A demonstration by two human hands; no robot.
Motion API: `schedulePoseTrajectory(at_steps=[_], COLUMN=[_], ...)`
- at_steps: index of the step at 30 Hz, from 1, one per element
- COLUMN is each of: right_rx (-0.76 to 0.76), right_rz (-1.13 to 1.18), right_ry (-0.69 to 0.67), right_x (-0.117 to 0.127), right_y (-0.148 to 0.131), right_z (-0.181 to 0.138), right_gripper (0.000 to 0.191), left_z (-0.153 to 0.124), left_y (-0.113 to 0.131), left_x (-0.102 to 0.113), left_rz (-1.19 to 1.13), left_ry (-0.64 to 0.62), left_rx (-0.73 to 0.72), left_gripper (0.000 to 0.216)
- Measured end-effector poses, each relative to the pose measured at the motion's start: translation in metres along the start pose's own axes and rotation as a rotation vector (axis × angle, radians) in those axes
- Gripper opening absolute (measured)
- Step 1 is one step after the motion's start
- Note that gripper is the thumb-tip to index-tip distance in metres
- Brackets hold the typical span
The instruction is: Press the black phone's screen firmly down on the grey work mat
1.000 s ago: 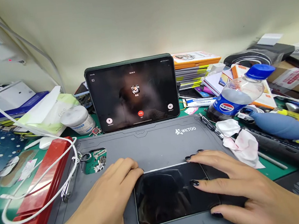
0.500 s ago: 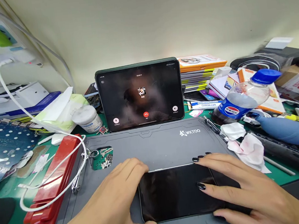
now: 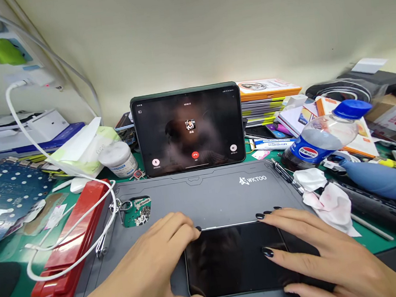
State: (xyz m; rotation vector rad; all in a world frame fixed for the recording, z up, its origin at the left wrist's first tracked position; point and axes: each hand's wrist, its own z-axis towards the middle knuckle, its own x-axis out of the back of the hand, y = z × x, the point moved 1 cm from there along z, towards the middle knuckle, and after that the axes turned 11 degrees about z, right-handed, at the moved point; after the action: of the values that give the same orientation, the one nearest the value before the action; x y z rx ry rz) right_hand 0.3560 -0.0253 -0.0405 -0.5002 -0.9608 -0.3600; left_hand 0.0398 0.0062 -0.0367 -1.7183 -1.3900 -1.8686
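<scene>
A black phone lies screen-up on the grey work mat. My left hand curls round the phone's left edge, thumb at the near corner and fingertips at the far corner. My right hand rests over the phone's right side, index finger lying on the glass and thumb at the near edge. Both hands grip the phone by its ends. Behind the mat a tablet stands upright and shows a call screen.
A red tray and a looped white cable lie left of the mat. A white jar, a tilted cola bottle, crumpled tissues, a blue air blower and stacked boxes crowd the desk.
The view has swung a little, so everything sits further right and lower in frame. My hands stay on the phone, which has not visibly moved on the mat.
</scene>
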Motion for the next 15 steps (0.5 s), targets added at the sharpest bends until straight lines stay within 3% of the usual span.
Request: schedulePoseTrajectory(at_steps=[15], right_rx=[0.002], right_rz=[-0.010], right_ry=[-0.028], right_x=[-0.0035], right_y=[0.0035], right_z=[-0.0052], right_gripper=[0.027], left_z=[-0.0012], left_y=[0.0032], left_x=[-0.0007], left_rz=[-0.022], left_ry=[0.005], left_rx=[-0.013], left_gripper=[0.041])
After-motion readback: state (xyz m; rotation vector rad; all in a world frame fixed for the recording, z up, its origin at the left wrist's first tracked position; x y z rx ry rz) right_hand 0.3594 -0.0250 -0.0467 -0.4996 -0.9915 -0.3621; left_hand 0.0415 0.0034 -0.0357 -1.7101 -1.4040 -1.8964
